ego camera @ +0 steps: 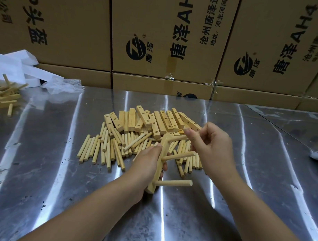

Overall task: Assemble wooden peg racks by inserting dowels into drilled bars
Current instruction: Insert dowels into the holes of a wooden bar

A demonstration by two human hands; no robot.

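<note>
Left hand (149, 161) grip wraps pale wooden bar with holes (164, 147), upright above shiny metal table (62, 171) | two round wooden pegs (173, 183) stick out rightward | right hand (213, 145) grip pinches top peg (175, 138) touching the bar's top end

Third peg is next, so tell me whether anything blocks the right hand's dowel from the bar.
Nothing visible: the dowel in the right hand meets the top of the bar; the left hand grips it lower down.
</note>
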